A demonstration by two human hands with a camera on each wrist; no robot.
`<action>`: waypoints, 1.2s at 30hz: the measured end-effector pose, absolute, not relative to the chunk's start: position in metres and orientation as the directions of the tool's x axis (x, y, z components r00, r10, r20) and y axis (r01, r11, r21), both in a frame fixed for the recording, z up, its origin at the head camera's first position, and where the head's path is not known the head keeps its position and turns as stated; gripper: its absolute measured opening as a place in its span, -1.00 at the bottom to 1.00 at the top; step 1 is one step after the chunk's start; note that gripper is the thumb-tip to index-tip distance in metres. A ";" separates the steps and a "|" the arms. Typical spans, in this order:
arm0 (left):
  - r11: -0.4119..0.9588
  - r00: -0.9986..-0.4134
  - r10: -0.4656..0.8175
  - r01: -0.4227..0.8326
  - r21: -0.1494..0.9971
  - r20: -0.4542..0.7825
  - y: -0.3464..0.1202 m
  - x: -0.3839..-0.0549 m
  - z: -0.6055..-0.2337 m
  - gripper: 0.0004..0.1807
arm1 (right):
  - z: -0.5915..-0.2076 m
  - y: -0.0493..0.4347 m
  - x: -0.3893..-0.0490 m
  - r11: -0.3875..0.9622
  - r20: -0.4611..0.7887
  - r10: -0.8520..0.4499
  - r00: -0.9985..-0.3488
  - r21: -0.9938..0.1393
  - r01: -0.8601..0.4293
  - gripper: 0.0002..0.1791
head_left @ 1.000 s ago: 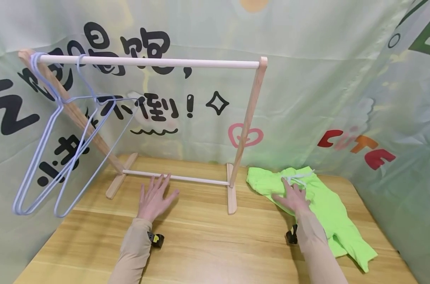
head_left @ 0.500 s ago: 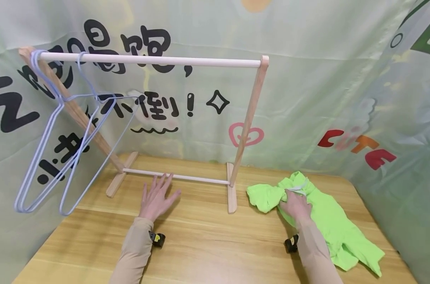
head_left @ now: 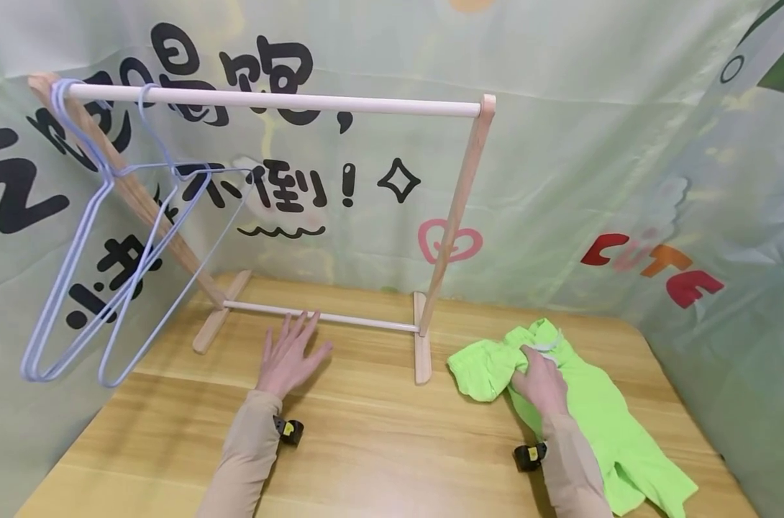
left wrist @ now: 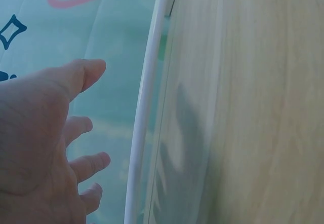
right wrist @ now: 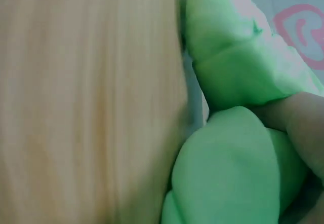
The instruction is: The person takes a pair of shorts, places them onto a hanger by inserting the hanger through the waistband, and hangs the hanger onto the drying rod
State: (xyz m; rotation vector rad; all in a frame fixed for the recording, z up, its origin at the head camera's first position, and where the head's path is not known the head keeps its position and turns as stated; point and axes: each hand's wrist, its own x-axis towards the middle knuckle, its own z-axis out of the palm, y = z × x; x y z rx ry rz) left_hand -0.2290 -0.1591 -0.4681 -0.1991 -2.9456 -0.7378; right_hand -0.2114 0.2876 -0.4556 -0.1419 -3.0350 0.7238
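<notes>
Bright green shorts or trousers [head_left: 599, 410] with a pale drawstring lie on the right of the table, their waist end bunched up. My right hand [head_left: 542, 381] grips the cloth near the waistband, and in the right wrist view the green fabric [right wrist: 228, 168] folds around the fingers. My left hand [head_left: 291, 363] hovers over the table with fingers spread, near the lower bar of the rack and holding nothing. In the left wrist view the left hand's fingers [left wrist: 88, 165] stand apart from the white lower bar [left wrist: 144, 92].
A wooden garment rack [head_left: 459, 208] with a white top rail [head_left: 301, 101] stands at the back left. Several light-purple wire hangers [head_left: 110, 280] hang at the rail's left end. A printed curtain [head_left: 560, 165] surrounds the wooden table [head_left: 379, 439].
My right hand has closed on the green garment's waist, bunching it and pulling it slightly toward me. The left hand stays almost where it was. The head view has tilted slightly.
</notes>
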 end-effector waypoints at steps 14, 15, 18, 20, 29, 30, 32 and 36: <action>0.865 -0.983 0.142 0.182 0.467 0.120 -0.150 -0.227 -0.464 -0.21 | -0.457 0.269 -0.206 0.797 0.354 0.160 -0.922 -0.597 -0.091 -0.37; 0.863 -0.982 0.148 0.188 0.470 0.121 -0.149 -0.226 -0.464 -0.21 | -0.456 0.266 -0.206 0.787 0.392 0.165 -0.905 -0.605 -0.119 -0.39; 0.853 -0.976 0.174 0.216 0.475 0.131 -0.143 -0.225 -0.462 -0.23 | -0.455 0.256 -0.206 0.772 0.515 0.167 -0.841 -0.599 -0.213 -0.46; 0.838 -0.968 0.204 0.248 0.486 0.143 -0.138 -0.225 -0.460 -0.23 | -0.455 0.249 -0.206 0.762 0.580 0.165 -0.798 -0.589 -0.271 -0.53; 0.641 -0.924 0.352 0.354 0.681 0.149 -0.093 -0.211 -0.442 -0.16 | -0.449 0.222 -0.204 0.678 0.713 0.171 -0.680 -0.586 -0.444 -0.62; 0.610 -0.916 0.372 0.362 0.705 0.149 -0.087 -0.209 -0.440 -0.15 | -0.448 0.219 -0.203 0.672 0.724 0.174 -0.668 -0.583 -0.457 -0.64; 0.555 -0.903 0.405 0.366 0.747 0.142 -0.076 -0.202 -0.435 -0.11 | -0.446 0.211 -0.201 0.663 0.747 0.179 -0.640 -0.572 -0.482 -0.66; 0.473 -0.887 0.446 0.345 0.811 0.118 -0.056 -0.191 -0.426 -0.04 | -0.443 0.195 -0.197 0.652 0.789 0.185 -0.585 -0.545 -0.527 -0.67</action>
